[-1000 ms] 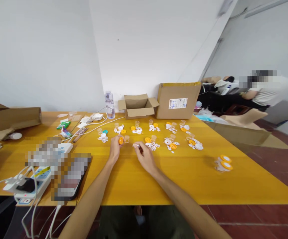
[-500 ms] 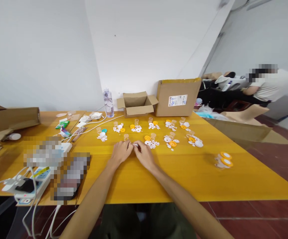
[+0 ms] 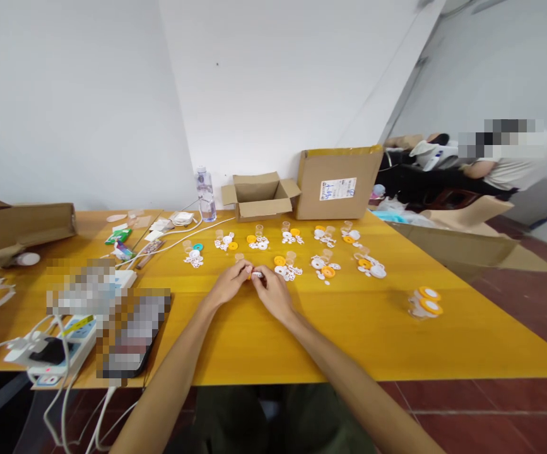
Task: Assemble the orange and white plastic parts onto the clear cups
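Observation:
My left hand (image 3: 228,284) and my right hand (image 3: 272,291) meet over the middle of the table, fingers bent and tips almost touching. A small white disc-like piece (image 3: 257,274) is pinched in my right fingers. Whatever my left fingertips pinch is mostly hidden; a bit of orange shows between the hands. Just beyond them stands a small clear cup (image 3: 240,257). To the right lies a group with an orange ring lid (image 3: 279,260) and white pieces with dark dots (image 3: 293,273). More such groups spread behind, one with a teal lid (image 3: 198,247).
Two orange-lidded cups (image 3: 428,302) stand at the right. Behind are an open carton (image 3: 264,205), a large box (image 3: 334,186) and a water bottle (image 3: 205,195). A power strip (image 3: 77,343) and phone (image 3: 135,334) lie left. A person (image 3: 510,164) sits far right.
My left fingers have shifted and opened slightly away from the right ones, baring some orange. At the far left another person's hand has drawn back, and pale curved strips now show there.

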